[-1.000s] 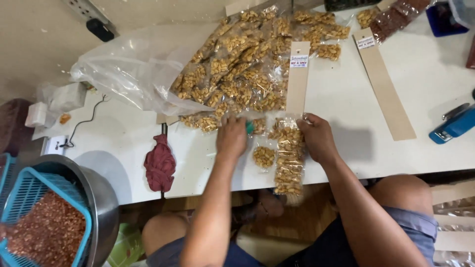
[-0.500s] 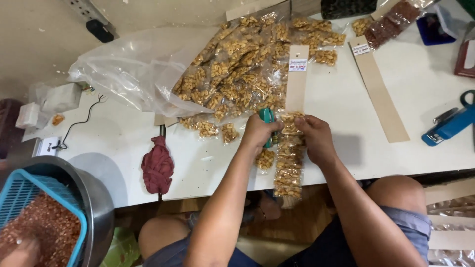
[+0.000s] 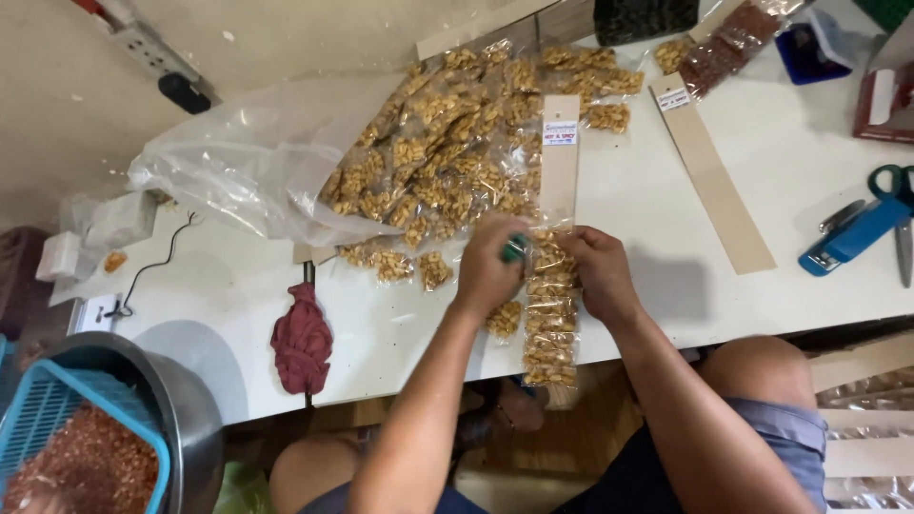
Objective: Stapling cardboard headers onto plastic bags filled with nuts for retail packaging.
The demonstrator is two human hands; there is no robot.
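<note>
Here, both hands (image 3: 545, 266) flank the packet strip (image 3: 550, 324).

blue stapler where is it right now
In the head view the blue stapler lies at the right edge of the white table, beside green-handled scissors and right of a bare cardboard strip, well away from both hands.

Both forearms reach forward from the lower edge of the view and converge near the middle. The left hand (image 3: 490, 269) lies palm down, knuckles up, its fingers curled closed around something small. The right hand (image 3: 598, 271) sits just beside it, also palm down, its fingers bent and pressing downward. The two hands are close together, nearly touching. Bare knees show below the arms.
</note>
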